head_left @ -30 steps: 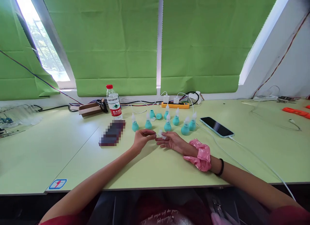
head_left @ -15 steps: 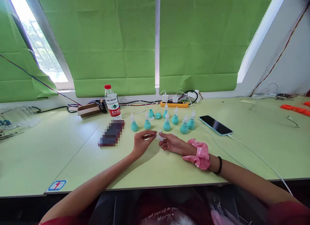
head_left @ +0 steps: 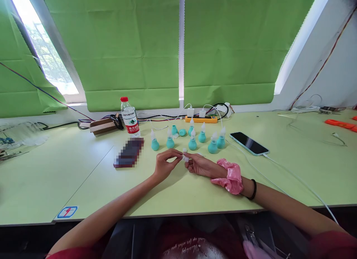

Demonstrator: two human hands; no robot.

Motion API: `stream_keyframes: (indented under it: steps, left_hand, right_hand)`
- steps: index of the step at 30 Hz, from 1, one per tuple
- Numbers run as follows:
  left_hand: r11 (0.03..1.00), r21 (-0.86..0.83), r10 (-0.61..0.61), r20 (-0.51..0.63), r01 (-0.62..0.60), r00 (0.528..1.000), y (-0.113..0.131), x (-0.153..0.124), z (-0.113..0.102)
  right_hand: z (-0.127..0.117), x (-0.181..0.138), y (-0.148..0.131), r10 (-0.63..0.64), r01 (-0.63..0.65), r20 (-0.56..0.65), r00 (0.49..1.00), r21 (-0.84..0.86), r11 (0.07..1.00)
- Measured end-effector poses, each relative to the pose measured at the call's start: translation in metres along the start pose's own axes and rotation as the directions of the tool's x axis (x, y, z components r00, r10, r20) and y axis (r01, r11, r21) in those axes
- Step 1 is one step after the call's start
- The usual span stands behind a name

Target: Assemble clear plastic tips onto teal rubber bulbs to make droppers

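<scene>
In front of me my right hand (head_left: 201, 165) pinches a small translucent white plastic piece (head_left: 185, 158) between thumb and curled fingers. My left hand (head_left: 166, 164) meets it from the left, thumb and forefinger pinched together at the piece's edge. Much of the piece is covered by fingertips, so its exact shape is unclear. Beyond the hands stand several teal rubber squeeze bulbs with clear pointed tips, among them one bulb (head_left: 192, 143) straight ahead and another (head_left: 212, 146) to the right. Behind them are a bare teal bulb (head_left: 174, 130) standing upright and one lying over (head_left: 182, 132).
A water bottle (head_left: 130, 119) with a red cap stands at the back left, near an open cardboard box (head_left: 103, 126). A pixelated dark object (head_left: 128, 153) lies left of the hands. To the right, a phone (head_left: 248, 143) trails a white cable. An orange power strip (head_left: 201, 119) lies behind.
My left hand has shifted slightly right, so its fingertips now close on the white piece. The right hand holds nearly the same place, and the bulbs have not moved on the table.
</scene>
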State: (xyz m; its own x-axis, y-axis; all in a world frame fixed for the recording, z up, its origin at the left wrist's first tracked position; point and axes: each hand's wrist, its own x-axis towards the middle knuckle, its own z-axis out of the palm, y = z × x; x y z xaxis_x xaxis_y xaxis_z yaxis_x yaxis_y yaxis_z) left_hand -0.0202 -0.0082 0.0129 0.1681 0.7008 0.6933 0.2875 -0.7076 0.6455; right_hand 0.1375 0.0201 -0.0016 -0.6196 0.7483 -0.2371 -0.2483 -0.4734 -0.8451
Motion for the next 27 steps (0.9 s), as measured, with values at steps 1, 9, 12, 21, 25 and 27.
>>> stream_keyframes:
  steps: [1,9,12,21,25,27]
  left_hand:
    - [1.0,0.009,0.01,0.007,-0.01,1.0,0.0,0.0,0.0]
    - [0.958,0.16,0.226,0.077,-0.236,0.971,-0.006,0.003,-0.003]
    - [0.895,0.224,0.346,0.193,-0.385,0.918,-0.016,0.002,-0.007]
    - [0.811,0.2,0.396,0.503,-0.55,0.768,-0.002,0.007,-0.023]
    - [0.834,0.196,0.348,0.537,-0.515,0.768,0.0,0.009,-0.023]
    - [0.846,0.236,0.307,0.518,-0.479,0.798,-0.003,0.008,-0.021]
  right_hand:
    - [0.0,0.0,0.0,0.001,-0.001,0.0,1.0,0.003,1.0]
    - [0.003,-0.002,-0.002,0.015,-0.016,0.012,1.0,0.034,0.999]
    - [0.004,-0.002,-0.002,0.023,-0.023,-0.014,1.0,0.048,0.999]
    - [0.001,0.004,0.002,-0.008,0.006,0.016,1.0,0.106,0.994]
    - [0.001,0.004,0.002,-0.02,0.017,0.027,0.999,0.123,0.992]
    - [0.003,0.002,0.001,-0.023,0.021,0.019,1.0,0.105,0.994]
